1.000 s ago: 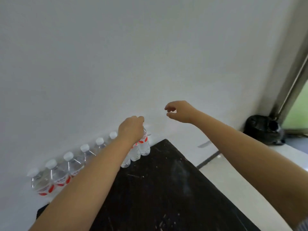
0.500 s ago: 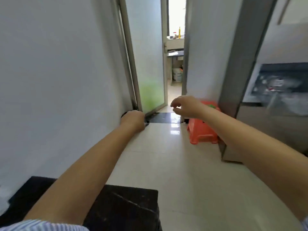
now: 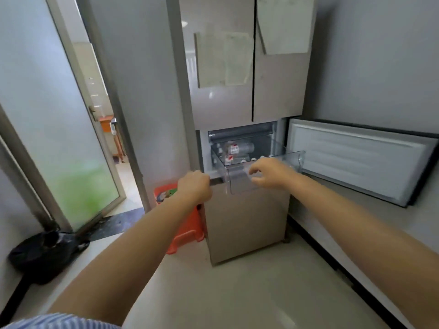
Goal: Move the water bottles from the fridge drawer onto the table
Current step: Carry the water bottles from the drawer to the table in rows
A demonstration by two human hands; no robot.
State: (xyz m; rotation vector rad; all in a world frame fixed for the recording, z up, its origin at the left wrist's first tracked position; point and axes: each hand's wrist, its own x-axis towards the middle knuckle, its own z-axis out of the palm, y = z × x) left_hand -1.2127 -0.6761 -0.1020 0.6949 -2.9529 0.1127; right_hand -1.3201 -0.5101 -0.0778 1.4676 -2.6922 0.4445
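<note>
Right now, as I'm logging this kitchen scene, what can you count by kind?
Hands: 2, left and right
Clear fridge drawer: 1
Orange stool: 1
Black bag: 1
Water bottles: several, uncountable
Total counted: 5

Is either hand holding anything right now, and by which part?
Nothing. The left hand is curled and empty; the right hand reaches, loosely curled, toward the fridge drawer.

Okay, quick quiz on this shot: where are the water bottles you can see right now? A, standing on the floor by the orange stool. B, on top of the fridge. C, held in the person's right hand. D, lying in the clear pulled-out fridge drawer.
D: the water bottles, with red-and-white labels, lie inside the clear drawer pulled out of the fridge, while the right hand reaches toward its front holding nothing.
</note>
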